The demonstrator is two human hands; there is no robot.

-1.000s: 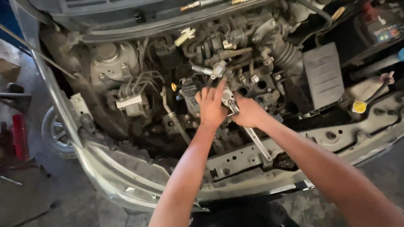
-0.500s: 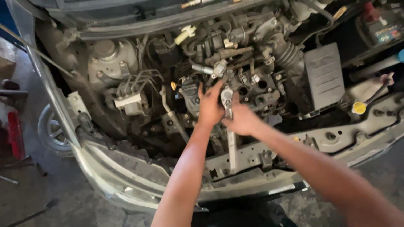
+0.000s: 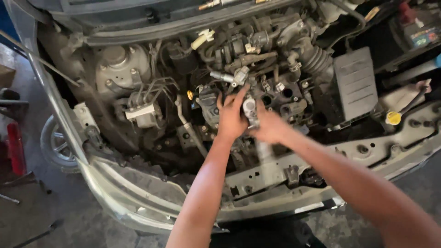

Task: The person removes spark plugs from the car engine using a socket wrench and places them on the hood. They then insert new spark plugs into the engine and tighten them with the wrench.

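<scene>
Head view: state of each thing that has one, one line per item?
Hood: raised, engine bay open.
Ratchet wrench: gripped, head set on the engine, handle blurred.
Left hand: pressed against the wrench head.
Right hand: closed on the wrench handle.
Yellow reservoir cap: on, closed.
Front wheel: mounted, partly hidden.

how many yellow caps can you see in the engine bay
2: a large yellow cap at the right by the front crossmember, and a small yellow one just left of the left hand. Others may be hidden.
</scene>
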